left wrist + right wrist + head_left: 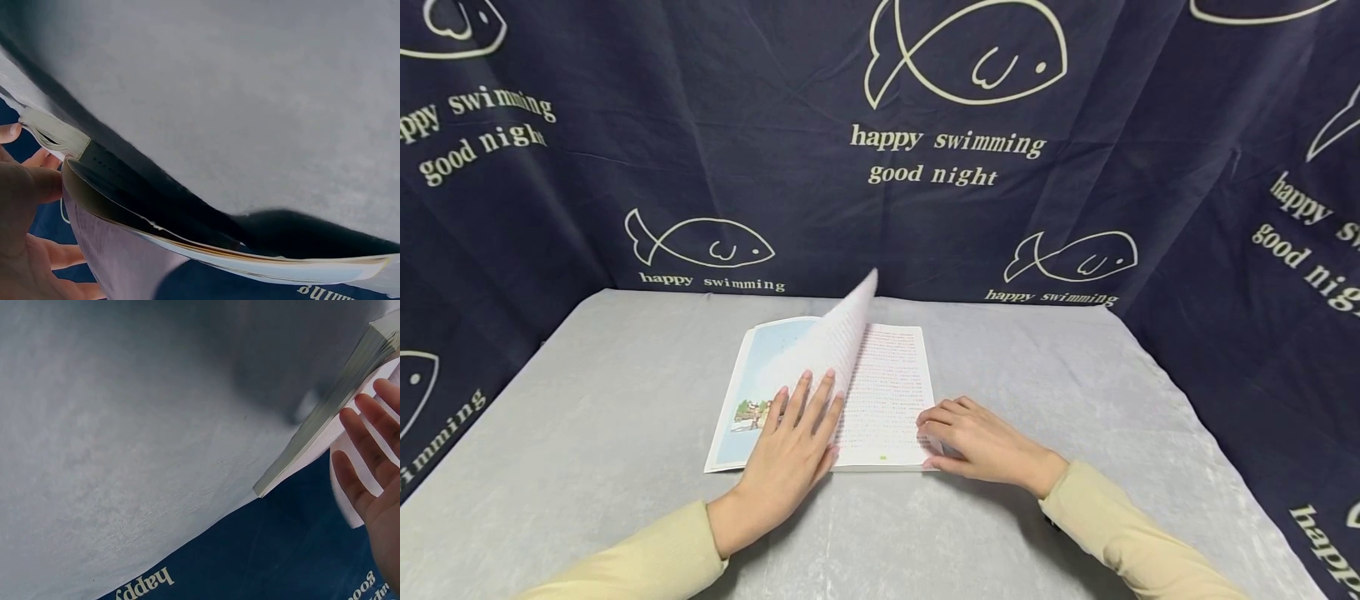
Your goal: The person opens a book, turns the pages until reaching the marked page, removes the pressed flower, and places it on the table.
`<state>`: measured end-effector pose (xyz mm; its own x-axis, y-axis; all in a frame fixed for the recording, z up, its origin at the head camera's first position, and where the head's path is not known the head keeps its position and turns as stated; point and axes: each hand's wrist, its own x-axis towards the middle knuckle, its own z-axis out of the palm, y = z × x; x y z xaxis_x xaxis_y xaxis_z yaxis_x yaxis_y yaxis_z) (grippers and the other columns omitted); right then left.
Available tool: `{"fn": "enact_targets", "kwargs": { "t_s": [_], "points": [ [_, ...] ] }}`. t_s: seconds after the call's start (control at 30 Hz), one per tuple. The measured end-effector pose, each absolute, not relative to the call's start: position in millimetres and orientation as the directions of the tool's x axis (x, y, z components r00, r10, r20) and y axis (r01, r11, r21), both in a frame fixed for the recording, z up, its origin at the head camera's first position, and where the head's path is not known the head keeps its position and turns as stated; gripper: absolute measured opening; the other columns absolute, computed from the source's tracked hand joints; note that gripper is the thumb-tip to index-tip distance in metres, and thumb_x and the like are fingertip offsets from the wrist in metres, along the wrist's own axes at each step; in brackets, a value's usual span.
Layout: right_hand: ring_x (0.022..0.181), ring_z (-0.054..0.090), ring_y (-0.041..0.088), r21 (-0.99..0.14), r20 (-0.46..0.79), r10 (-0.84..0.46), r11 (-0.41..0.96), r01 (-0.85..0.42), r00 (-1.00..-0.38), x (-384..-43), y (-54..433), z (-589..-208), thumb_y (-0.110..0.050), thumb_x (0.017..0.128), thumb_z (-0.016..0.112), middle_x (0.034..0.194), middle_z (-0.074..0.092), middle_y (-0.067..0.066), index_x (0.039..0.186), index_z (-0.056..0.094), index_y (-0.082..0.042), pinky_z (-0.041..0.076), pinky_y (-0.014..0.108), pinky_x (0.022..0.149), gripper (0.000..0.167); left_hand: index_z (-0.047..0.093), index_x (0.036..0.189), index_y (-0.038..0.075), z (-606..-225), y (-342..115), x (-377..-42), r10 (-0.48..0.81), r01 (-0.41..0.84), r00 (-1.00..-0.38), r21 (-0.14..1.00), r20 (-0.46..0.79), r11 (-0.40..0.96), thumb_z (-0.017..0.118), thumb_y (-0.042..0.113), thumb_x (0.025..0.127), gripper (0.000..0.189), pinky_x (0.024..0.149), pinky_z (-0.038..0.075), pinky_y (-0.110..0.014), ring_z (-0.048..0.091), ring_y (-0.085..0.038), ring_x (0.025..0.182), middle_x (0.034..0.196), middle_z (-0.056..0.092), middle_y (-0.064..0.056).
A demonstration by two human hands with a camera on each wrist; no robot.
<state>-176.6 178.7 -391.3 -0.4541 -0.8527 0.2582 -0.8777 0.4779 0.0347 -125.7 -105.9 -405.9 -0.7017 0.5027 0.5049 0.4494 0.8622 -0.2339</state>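
Note:
An open book lies on the table, its right page filled with lines of print and a small green mark near the bottom. The left page bears a pale blue picture with a small scene low down. Between them a thin printed leaf rises, its top corner standing up. My left hand rests on this leaf with fingers spread and straight. At the lower right edge of the book is my right hand, fingertips over the page margin. In the right wrist view, the fingers extend loosely alongside the page block.
A grey cloth covers the table. Behind and on both sides hangs a dark blue curtain with white fish outlines and lettering. Its lower edge meets the back of the table, a little beyond the book.

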Motion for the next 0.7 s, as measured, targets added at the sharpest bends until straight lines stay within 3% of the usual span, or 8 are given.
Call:
{"fn": "enact_targets", "kwargs": {
  "t_s": [0.23, 0.47, 0.7],
  "points": [
    [0.093, 0.055, 0.011, 0.020, 0.284, -0.863, 0.442, -0.897, -0.419, -176.8, 179.2, -389.8, -0.033, 0.082, 0.063, 0.099, 0.063, -0.005, 0.091, 0.064, -0.016, 0.043, 0.031, 0.083, 0.019, 0.046, 0.131, 0.007, -409.5, -108.2, -126.9, 0.507, 0.462, -0.693, -0.225, 0.513, 0.858, 0.063, 0.035, 0.080, 0.060, 0.101, 0.033, -0.051, 0.034, -0.038, 0.131, 0.144, 0.036, -0.016],
    [0.087, 0.056, 0.008, 0.034, 0.334, -0.871, 0.393, -0.919, -0.360, -179.1, 179.4, -390.3, -0.021, 0.084, 0.061, 0.090, 0.064, -0.008, 0.088, 0.065, -0.016, 0.043, 0.029, 0.081, 0.007, 0.048, 0.129, 0.006, -410.1, -108.7, -125.1, 0.511, 0.464, -0.725, -0.221, 0.462, 0.858, 0.056, 0.035, 0.086, 0.053, 0.095, 0.038, -0.048, 0.040, -0.038, 0.126, 0.141, 0.039, -0.017],
    [0.086, 0.057, 0.008, 0.052, 0.361, -0.875, 0.365, -0.930, -0.323, -181.2, 180.2, -389.4, -0.011, 0.079, 0.062, 0.090, 0.064, -0.008, 0.092, 0.065, -0.013, 0.043, 0.028, 0.081, 0.013, 0.049, 0.126, 0.002, -409.6, -108.1, -123.7, 0.512, 0.476, -0.752, -0.195, 0.416, 0.858, 0.051, 0.034, 0.089, 0.049, 0.092, 0.041, -0.047, 0.045, -0.038, 0.120, 0.135, 0.044, -0.019]
  ]
}}
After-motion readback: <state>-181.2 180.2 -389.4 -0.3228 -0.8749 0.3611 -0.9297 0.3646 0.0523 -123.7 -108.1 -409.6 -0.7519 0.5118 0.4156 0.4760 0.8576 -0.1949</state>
